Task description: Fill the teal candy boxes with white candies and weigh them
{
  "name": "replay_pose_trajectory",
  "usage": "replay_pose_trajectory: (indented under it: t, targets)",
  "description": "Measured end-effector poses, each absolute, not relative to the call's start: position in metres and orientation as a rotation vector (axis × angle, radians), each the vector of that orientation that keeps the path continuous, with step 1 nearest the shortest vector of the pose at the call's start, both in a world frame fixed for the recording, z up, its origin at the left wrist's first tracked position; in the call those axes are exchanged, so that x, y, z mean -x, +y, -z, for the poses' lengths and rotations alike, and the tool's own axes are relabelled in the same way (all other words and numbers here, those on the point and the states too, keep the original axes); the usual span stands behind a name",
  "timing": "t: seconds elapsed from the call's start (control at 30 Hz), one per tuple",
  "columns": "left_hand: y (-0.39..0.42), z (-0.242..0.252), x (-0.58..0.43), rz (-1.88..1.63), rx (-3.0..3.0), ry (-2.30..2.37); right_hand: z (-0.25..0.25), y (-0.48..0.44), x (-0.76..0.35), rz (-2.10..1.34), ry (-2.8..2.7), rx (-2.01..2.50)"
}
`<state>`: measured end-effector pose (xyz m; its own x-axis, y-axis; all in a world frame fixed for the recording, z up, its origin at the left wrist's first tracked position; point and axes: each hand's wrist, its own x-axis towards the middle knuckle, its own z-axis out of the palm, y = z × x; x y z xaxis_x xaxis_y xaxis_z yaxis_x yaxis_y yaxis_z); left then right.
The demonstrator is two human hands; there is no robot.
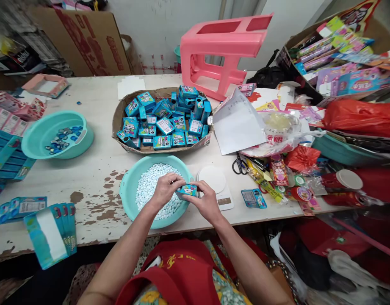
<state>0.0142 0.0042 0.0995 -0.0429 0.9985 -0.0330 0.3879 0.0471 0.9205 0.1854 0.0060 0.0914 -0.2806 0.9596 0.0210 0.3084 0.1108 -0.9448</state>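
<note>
Both my hands meet over the right rim of a teal basin (128, 186) filled with small white pellets (150, 186). My left hand (165, 189) and my right hand (206, 200) are closed on one small blue carton (186, 190), held between them at the fingertips. A brown cardboard tray (118, 114) just beyond the basin is heaped with several matching blue cartons (167, 116).
A white kitchen scale (215, 182) stands right of the basin. A second teal bowl (39, 135) with blue and grey pieces sits at left. Flat blue carton blanks (51, 233) lie at the near-left edge. A pink stool (222, 46) lies tipped at the back; packaging clutter fills the right.
</note>
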Motion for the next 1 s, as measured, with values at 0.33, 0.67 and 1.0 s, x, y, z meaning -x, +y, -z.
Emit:
replay_pose_trajectory:
  t: [0.33,0.67,1.0]
  targets:
    - [-0.005,-0.054,0.047,-0.817,-1.222,1.975,-0.095,0.012,-0.208,-1.238,-1.49,1.226]
    - [-0.023,-0.025,0.052,-0.571,-1.234,2.069,-0.033,0.041,-0.267,-1.037,-1.199,1.442]
    - [-0.043,-0.01,0.028,-0.386,-1.335,1.997,0.004,0.033,-0.296,-0.946,-1.178,1.57]
